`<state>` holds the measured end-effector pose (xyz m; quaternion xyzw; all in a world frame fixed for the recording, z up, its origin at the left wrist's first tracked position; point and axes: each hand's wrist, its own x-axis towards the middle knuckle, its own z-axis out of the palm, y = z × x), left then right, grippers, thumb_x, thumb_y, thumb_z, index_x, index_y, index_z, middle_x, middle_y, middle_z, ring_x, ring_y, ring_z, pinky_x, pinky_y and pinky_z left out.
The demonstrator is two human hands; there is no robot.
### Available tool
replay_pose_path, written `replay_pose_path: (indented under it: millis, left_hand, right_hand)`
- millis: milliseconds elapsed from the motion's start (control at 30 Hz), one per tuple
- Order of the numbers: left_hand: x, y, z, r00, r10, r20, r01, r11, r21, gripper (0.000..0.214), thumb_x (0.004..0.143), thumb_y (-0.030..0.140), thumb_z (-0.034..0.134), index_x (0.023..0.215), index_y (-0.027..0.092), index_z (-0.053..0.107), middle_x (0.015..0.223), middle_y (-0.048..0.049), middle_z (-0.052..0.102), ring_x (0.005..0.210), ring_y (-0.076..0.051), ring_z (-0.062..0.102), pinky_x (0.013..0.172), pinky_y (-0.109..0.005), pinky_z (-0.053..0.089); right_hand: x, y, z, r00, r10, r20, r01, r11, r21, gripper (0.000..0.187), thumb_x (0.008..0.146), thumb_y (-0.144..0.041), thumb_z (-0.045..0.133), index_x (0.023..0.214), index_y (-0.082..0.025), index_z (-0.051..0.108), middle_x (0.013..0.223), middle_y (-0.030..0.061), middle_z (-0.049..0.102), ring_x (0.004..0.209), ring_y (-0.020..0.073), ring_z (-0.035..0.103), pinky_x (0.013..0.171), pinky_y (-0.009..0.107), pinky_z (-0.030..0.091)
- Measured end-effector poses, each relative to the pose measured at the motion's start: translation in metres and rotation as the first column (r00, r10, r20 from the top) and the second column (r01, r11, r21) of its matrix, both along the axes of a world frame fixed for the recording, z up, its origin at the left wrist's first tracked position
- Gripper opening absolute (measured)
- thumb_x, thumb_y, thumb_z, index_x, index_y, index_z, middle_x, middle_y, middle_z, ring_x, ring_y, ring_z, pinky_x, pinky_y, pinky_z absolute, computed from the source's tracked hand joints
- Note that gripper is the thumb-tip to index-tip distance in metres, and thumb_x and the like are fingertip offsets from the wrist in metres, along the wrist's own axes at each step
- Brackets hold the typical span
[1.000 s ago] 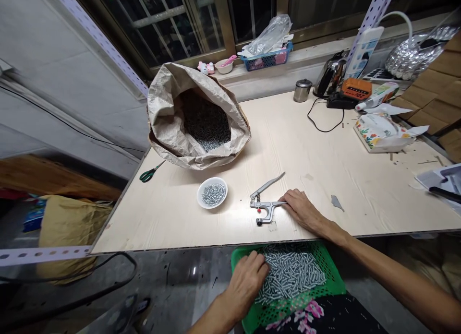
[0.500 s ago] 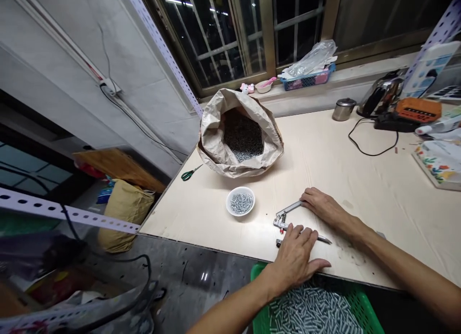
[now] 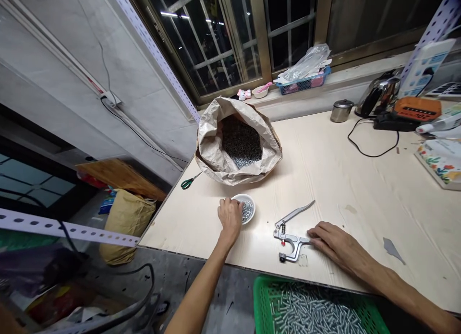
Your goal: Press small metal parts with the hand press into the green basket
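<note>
My left hand (image 3: 230,218) is at the left side of a small white bowl (image 3: 253,214), its curled fingers closed over the rim. The fingertips are partly hidden. Small silvery metal pieces (image 3: 247,210) lie in the bowl. My right hand (image 3: 336,244) rests on the table with its fingers round the lower handle of silver snap-fastener pliers (image 3: 296,245); the hand covers that handle's end. The pliers lie flat with the upper handle (image 3: 297,211) spread away and free. Their jaw faces left and appears to have nothing in it.
Behind the bowl stands a large open sack (image 3: 266,166) of small metal pieces. Green scissors (image 3: 188,183) lie at the table's left edge. Below the front edge sits a green basket (image 3: 261,300) full of metal cylinders. A lidded tin (image 3: 341,112) and a kettle (image 3: 379,91) stand at the back right.
My left hand has left the pliers' lower part and moved left to the bowl. My right hand has shifted from the upper handle down to the lower one.
</note>
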<state>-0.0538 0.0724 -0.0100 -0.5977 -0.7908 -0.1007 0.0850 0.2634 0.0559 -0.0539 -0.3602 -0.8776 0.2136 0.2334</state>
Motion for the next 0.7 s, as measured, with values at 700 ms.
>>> replay_pose_path:
  millis: [700]
  left_hand:
    - [0.027,-0.037,0.021,0.615,-0.095,0.783,0.167,0.986,-0.010,0.034,0.079,0.046,0.054,0.073,0.016,0.069,0.068,-0.0018,0.067,0.064,-0.016,0.059,0.061,-0.024,0.044]
  right_hand:
    - [-0.007,-0.006,-0.008,0.999,-0.033,0.026,0.031,0.997,0.075,0.021,0.096,-0.026,0.040,0.093,-0.021,0.060,0.087,0.0058,0.059,0.079,0.0187,0.052,0.071,0.035,0.041]
